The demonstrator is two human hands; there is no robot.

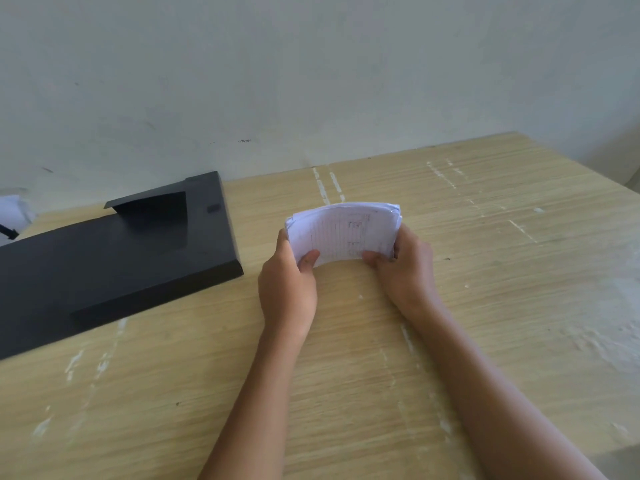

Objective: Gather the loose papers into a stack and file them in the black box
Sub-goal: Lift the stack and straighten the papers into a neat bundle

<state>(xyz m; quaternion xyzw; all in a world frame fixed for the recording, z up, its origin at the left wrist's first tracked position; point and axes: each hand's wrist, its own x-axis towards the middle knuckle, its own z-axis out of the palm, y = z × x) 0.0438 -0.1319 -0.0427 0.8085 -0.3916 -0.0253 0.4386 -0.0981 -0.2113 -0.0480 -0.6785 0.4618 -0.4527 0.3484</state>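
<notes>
Papers (343, 233) bowed between left hand (289, 284) and right hand (405, 268), beside black box (104, 265)

Head view, close, angled down over table (485, 306).

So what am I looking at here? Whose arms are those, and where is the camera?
There is no machine here. Those are a person's two bare arms. The camera sits on the person's head and looks forward and down, so you see the arms from above, the way the person sees them.

The left hand and the right hand each have a grip on one side of a stack of papers. The stack is bent into a curve, and faint lines and writing show on the sheet facing us.

Below is a light wooden table with pale scuffs. On the left of it lies a black box, flat, with a flap sticking up near its far end. Behind is a plain wall.
</notes>
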